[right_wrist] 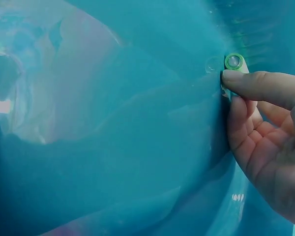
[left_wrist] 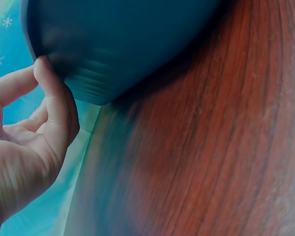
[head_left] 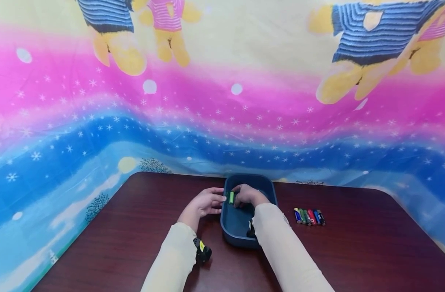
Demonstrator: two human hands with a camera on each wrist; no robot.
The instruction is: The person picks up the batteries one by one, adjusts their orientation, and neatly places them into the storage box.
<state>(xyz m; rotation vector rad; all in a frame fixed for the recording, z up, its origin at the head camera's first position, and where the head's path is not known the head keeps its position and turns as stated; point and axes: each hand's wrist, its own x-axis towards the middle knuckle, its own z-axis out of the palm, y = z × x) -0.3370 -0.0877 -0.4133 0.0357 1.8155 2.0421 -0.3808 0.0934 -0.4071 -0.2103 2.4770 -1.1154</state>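
Inside the bin [head_left: 237,224], near its left side, the right hand [head_left: 247,194] pinched a green battery [right_wrist: 234,61] between thumb and finger, while the left hand [head_left: 207,202], fingers parted, touched the bin's outside.

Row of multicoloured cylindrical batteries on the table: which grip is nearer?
Right. The right grip is inside the dark blue rectangular bin, left of the battery row; the left grip is farther, at the bin's left rim.
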